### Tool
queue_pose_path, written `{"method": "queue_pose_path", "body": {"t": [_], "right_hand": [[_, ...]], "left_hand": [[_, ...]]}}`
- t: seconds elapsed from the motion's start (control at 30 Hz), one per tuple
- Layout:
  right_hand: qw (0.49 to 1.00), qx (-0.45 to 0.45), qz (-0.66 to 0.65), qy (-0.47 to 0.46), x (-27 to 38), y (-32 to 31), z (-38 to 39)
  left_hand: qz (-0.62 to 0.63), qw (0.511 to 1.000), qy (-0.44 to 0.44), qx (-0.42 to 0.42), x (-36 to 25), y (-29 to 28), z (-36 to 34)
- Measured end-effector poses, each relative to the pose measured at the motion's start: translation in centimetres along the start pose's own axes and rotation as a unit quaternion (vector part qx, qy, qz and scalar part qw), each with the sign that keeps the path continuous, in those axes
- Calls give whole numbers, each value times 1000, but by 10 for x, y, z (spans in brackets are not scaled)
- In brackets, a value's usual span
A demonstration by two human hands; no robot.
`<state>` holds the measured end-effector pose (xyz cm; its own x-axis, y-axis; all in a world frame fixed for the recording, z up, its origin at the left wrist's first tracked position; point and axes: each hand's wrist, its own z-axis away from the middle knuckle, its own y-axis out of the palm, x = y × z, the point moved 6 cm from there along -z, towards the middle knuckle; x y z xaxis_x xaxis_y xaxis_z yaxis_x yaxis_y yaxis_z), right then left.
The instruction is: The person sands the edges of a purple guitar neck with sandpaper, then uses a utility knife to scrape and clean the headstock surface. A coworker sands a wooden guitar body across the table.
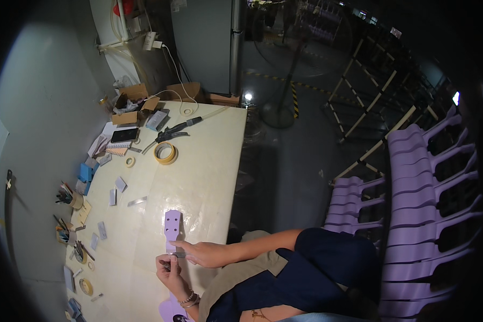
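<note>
A light purple ukulele neck and headstock (172, 221) with several dark peg holes lies on the table, and the wider purple end (172, 310) shows below my hands. My right hand (205, 254) reaches in across the neck, fingers closed on a flat metal strip (179, 254). Close beside it, my left hand (170, 272), with bracelets at the wrist, is curled around a small dark object (166, 265) whose kind I cannot make out. Its thumb and fingertips meet at the strip's end. My hands hide the middle of the neck.
Tape rolls (166, 153), an air blow gun (177, 129), a phone (124, 135) and an open carton (131, 100) lie on the far table. Pen holders (70, 196) and sanding pads (112, 197) line the wall side. Racked purple instrument parts (413, 204) stand at right; a fan (290, 59) stands beyond.
</note>
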<state>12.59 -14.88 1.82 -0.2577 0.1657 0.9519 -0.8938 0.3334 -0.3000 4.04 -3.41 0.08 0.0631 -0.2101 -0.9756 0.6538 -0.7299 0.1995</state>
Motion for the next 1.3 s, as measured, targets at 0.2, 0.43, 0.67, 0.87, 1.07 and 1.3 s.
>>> {"method": "queue_pose_path", "body": {"t": [0.2, 0.43, 0.67, 0.87, 1.07, 1.3], "right_hand": [[999, 10, -2, 39, 3, -4, 5], [995, 17, -51, 84, -17, -16, 9], [990, -13, -126, 59, -31, -38, -6], [990, -62, -120, 41, -35, -60, -8], [964, -51, -241, 102, -62, -55, -18], [960, -29, -261, 94, -31, -36, -19]], "left_hand": [[-39, 999, 15, -4, 2, 3, 4], [-46, 963, 72, -255, -2, -99, -8], [-160, 966, 100, -175, -7, -109, 1], [-212, 974, 69, -48, 6, -22, 25], [-115, 993, -15, -16, 40, -8, 20], [-131, 991, 28, 24, 11, -2, 8]]}}
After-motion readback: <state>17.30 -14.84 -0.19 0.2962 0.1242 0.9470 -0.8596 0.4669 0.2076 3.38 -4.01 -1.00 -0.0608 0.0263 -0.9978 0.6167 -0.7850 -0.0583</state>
